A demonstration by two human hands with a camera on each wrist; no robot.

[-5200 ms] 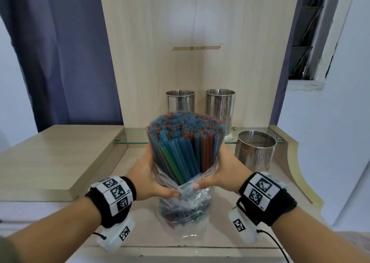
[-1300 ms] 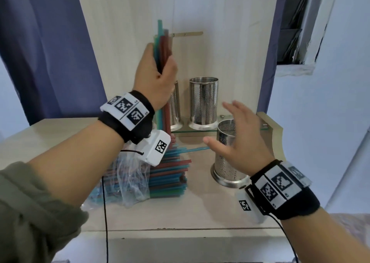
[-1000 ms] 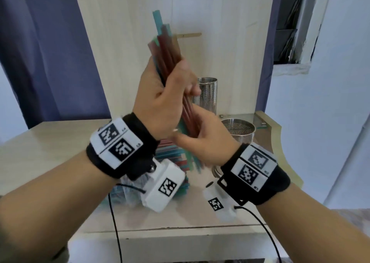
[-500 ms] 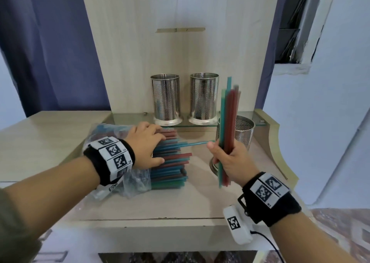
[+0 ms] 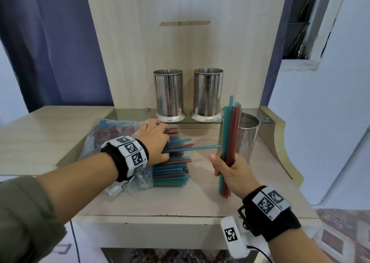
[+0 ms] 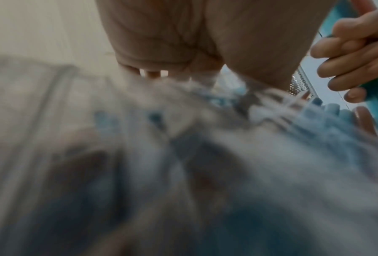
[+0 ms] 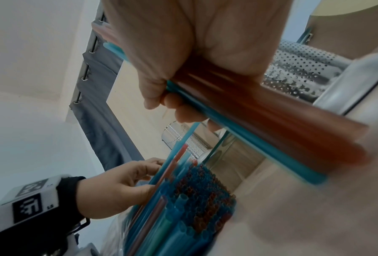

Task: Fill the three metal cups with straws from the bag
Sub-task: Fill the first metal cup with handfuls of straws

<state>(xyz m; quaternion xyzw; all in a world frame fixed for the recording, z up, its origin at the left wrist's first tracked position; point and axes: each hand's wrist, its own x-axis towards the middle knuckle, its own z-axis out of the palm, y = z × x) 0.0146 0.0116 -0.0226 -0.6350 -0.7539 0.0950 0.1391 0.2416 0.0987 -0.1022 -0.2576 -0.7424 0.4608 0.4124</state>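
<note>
A clear bag (image 5: 112,138) of red, blue and green straws (image 5: 172,170) lies on its side on the desk, straw ends pointing right. My left hand (image 5: 160,140) lies over the protruding straws, fingers on top and thumb underneath, gripping some of them (image 7: 161,173). My right hand (image 5: 224,166) grips an upright bundle of red and teal straws (image 5: 230,134) in front of the nearest metal cup (image 5: 247,136). Two taller perforated metal cups (image 5: 169,95) (image 5: 208,94) stand empty on the glass shelf behind. The left wrist view is mostly blurred bag plastic (image 6: 183,173).
A wooden back panel (image 5: 180,52) rises behind the glass shelf (image 5: 200,121). The desk's raised curved edge (image 5: 284,148) runs along the right. A higher wooden surface (image 5: 40,134) lies to the left, with a purple curtain (image 5: 50,42) behind it. One teal straw (image 5: 196,148) juts out toward the near cup.
The bundle passed from my left hand to my right hand. My left hand dropped back onto the straws in the bag. In the last half second both hands have hardly moved.
</note>
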